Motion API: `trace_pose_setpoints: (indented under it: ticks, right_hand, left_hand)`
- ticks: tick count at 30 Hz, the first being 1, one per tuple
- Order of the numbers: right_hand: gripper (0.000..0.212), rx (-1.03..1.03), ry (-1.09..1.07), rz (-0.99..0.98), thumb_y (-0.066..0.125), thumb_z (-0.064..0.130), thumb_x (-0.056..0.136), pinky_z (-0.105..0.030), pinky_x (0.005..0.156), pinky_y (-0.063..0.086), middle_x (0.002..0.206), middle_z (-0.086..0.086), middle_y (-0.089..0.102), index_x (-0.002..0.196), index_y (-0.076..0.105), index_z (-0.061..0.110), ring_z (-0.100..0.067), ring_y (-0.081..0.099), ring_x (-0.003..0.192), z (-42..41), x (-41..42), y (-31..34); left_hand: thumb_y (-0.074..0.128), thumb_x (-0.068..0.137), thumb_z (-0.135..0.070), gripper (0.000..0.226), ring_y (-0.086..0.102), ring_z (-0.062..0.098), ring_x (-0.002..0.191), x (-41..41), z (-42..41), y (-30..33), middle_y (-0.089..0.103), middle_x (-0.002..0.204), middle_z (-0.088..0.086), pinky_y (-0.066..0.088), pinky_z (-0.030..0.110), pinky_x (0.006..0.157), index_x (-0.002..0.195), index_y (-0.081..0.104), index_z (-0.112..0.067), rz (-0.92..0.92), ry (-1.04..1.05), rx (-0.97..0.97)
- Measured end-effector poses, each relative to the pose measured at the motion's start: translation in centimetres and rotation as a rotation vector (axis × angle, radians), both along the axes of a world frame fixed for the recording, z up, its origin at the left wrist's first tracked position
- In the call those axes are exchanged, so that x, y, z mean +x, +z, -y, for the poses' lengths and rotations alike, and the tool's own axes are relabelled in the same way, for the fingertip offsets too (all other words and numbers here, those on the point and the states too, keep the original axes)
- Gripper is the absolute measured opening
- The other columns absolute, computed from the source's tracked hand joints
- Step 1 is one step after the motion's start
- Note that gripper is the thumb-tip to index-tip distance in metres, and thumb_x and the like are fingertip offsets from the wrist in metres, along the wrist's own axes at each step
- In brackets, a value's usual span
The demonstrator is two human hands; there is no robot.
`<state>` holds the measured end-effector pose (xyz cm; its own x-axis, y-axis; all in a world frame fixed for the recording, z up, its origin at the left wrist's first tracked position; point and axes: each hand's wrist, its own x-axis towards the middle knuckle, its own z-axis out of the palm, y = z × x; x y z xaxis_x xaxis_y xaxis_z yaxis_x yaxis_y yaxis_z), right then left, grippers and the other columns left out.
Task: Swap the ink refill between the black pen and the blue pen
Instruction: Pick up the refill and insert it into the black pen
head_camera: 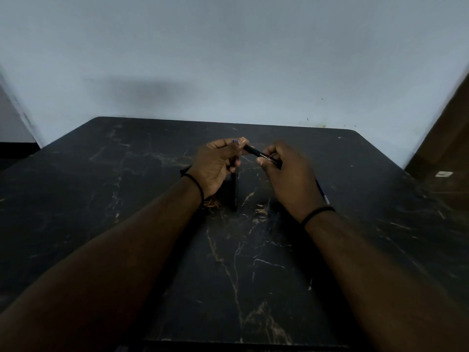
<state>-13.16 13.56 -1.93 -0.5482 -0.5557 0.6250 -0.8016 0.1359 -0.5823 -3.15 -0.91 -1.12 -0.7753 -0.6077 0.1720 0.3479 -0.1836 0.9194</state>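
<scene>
Nearest you, your forearms run up over the dark marbled desk (253, 262), a black band on each wrist. Under your left hand (215, 166), a dark pen part (235, 189) lies on the desk, probably set aside while you work. Beside your right hand (289, 179), a blue pen (321, 190) pokes out behind your wrist; whether you hold it or it rests on the desk, you cannot tell. Further out, both hands share the black pen (262, 154), raised above the desk. Your right grip is closed around its printed barrel to steady it. Your left grip pinches the far end, where a small blue tip (234, 141) shows, likely a refill going in. Beyond stands a pale wall (228, 59).
</scene>
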Motion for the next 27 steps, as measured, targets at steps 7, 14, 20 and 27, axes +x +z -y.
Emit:
trace_pose_setpoints:
  ticks: [7,14,20,27]
  right_hand:
    - [0.014,0.026,-0.04,0.087,0.072,0.035,0.085,-0.031,0.062,0.052,0.073,0.011,0.064,0.085,0.06,0.029,-0.005,0.06,0.068,-0.2,1.0,0.6]
    - [0.024,0.138,-0.007,0.134,0.064,0.035,0.092,-0.047,0.068,0.055,0.072,-0.005,0.069,0.078,0.067,0.015,-0.028,0.066,0.068,-0.8,2.4,1.9]
    - [0.029,0.214,-0.001,0.089,0.059,0.035,0.097,-0.04,0.065,0.055,0.067,-0.004,0.07,0.076,0.071,0.017,-0.022,0.067,0.062,-1.0,3.1,2.3]
    - [0.02,0.057,0.206,0.452,0.061,0.026,0.098,-0.026,0.041,0.045,0.067,-0.002,0.072,0.081,0.072,0.024,-0.014,0.06,0.042,-0.6,3.1,1.6]
  left_hand:
    - [0.071,0.087,-0.021,0.009,0.05,0.008,0.054,-0.2,-0.8,0.1,0.074,0.093,0.01,0.039,0.017,0.049,0.087,0.074,-0.013,0.015,0.029,0.087]
    - [0.068,0.09,-0.017,0.015,0.049,0.005,0.05,-0.5,-1.1,0.6,0.077,0.088,0.007,0.038,0.015,0.049,0.077,0.076,-0.015,-0.011,0.039,0.049]
    - [0.062,0.092,-0.014,0.027,0.05,0.005,0.052,-0.1,-0.7,0.8,0.077,0.085,0.004,0.04,0.014,0.05,0.071,0.079,-0.019,-0.026,-0.03,-0.025]
    - [0.06,0.093,-0.012,0.025,0.05,0.011,0.058,0.1,-0.5,1.1,0.075,0.082,0.005,0.038,0.019,0.055,0.075,0.076,-0.017,-0.027,-0.04,-0.037]
